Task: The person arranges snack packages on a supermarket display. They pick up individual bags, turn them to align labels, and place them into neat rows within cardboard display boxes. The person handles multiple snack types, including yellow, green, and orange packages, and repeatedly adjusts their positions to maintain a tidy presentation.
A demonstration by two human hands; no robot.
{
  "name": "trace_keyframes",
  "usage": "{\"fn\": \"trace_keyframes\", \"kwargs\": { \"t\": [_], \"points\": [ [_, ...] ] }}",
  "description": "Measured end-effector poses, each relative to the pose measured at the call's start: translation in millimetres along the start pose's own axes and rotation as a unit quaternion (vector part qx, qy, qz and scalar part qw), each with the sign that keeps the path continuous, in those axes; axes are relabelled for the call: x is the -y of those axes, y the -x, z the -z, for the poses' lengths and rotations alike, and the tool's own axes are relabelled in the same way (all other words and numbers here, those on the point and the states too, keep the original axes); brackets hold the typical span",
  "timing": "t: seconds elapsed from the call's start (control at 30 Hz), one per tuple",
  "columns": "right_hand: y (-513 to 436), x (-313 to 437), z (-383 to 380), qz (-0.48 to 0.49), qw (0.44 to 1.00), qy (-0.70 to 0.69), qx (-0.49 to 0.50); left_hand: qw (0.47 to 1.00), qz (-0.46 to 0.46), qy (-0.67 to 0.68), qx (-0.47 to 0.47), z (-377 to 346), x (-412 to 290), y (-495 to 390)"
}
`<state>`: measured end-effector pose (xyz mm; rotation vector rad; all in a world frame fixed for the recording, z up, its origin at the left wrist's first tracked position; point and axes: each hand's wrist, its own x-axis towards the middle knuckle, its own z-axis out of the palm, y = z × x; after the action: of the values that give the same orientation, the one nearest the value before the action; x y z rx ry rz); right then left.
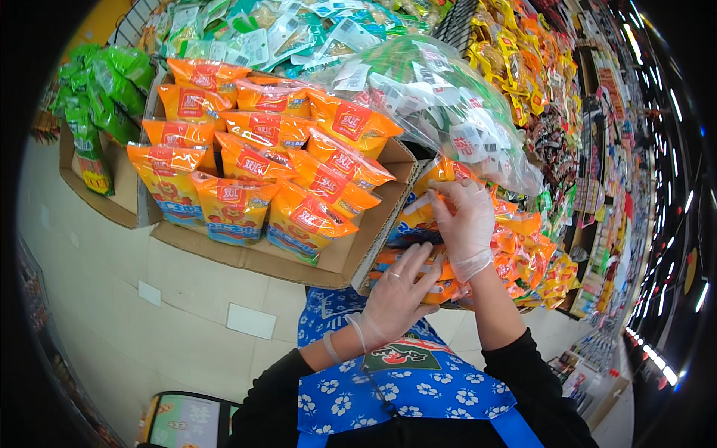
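Both hands wear clear disposable gloves and are over a cardboard box of orange snack packets, right of centre. My right hand [464, 221] has its fingertips pinched at the top of an orange and blue packet [417, 221] standing in that box. Below and to the left, my left hand [400, 291] rests spread on packets lying at the box's near side; whether it grips one cannot be told. To the left, a cardboard tray [252, 263] holds several upright orange snack packets [232, 207] in rows.
A clear plastic bag of white-labelled packets [431, 95] bulges behind the box. Green packets [106, 95] stand in a carton at far left. Teal packets [269, 39] and yellow packets [504, 50] fill wire bins behind. Pale floor tiles [196, 297] show below.
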<state>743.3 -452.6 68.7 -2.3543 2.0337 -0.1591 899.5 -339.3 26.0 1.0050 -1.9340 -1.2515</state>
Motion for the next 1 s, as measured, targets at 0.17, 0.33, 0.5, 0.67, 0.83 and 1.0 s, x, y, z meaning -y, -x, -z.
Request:
{"fn": "trace_keyframes", "kwargs": {
  "t": [0.17, 0.33, 0.5, 0.67, 0.83, 1.0],
  "points": [
    [26.7, -12.6, -0.7, -0.157, 0.954, -0.254, -0.021, 0.999, 0.012, -0.031, -0.016, 2.6, 3.6, -1.5],
    [44.3, -16.8, 2.5, -0.237, 0.913, -0.333, -0.002, 1.000, 0.010, 0.009, 0.023, -3.4, 13.6, -5.1],
    [47.9, -15.9, 4.6, -0.244, 0.908, -0.342, -0.010, 0.999, 0.013, 0.027, 0.029, -4.2, 14.3, -3.3],
    [49.9, -16.4, 6.7, -0.243, 0.921, -0.303, -0.006, 1.000, 0.000, 0.006, 0.031, -1.4, 13.3, -4.1],
    [50.5, -15.7, 7.4, -0.239, 0.918, -0.318, -0.012, 0.999, -0.003, -0.009, 0.035, 0.0, 12.2, -4.1],
    [51.8, -19.2, 4.7, -0.248, 0.915, -0.317, -0.006, 0.999, 0.006, -0.005, 0.043, 0.3, 11.1, -3.4]
  ]
}}
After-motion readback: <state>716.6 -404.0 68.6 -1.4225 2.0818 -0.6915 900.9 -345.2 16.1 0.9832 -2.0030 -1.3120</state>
